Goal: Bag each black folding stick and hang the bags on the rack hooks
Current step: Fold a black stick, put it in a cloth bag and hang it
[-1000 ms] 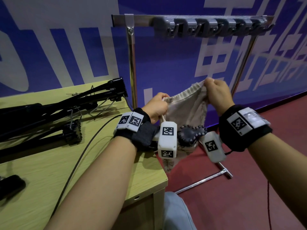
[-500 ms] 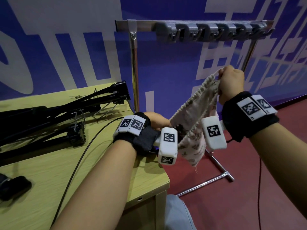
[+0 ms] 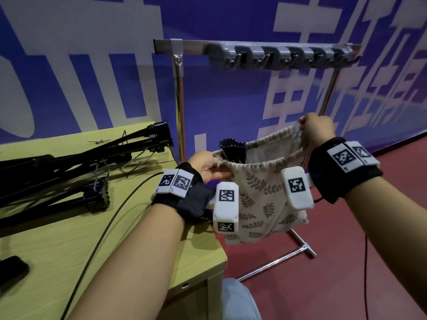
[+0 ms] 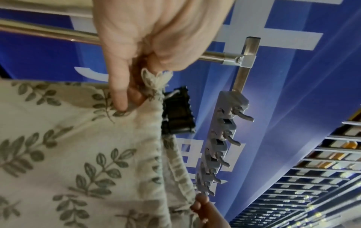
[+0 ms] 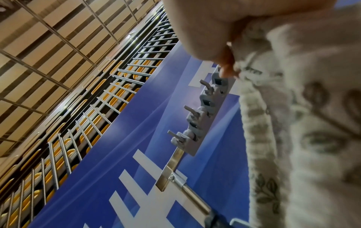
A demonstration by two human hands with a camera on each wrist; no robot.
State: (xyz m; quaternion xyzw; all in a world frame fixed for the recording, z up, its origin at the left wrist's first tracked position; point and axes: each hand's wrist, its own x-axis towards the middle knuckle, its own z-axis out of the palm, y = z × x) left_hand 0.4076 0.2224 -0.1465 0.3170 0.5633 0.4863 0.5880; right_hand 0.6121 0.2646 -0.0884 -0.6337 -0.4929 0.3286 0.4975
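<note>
A cream drawstring bag (image 3: 263, 199) printed with green leaves hangs between my hands, off the table's right edge. My left hand (image 3: 209, 166) pinches its left rim and cord end (image 4: 156, 77). My right hand (image 3: 316, 129) pinches the right rim, held higher. The black knurled end of a folding stick (image 3: 232, 148) pokes out of the bag's mouth at the left; the same end (image 4: 178, 112) shows in the left wrist view. Above stands the metal rack (image 3: 178, 93), and its row of grey hooks (image 3: 282, 56) carries nothing.
More black folding sticks (image 3: 76, 172) lie across the yellow-green table (image 3: 57, 245) at left. A black cable (image 3: 111, 218) runs over the tabletop. A dark object (image 3: 11, 271) sits at the table's near left edge. Behind is a blue banner wall, below a red floor.
The right hand dropped and spread away from the left, stretching the bag's mouth wide and level. The left hand now pinches the rim, and the stick's black end shows at the opening.
</note>
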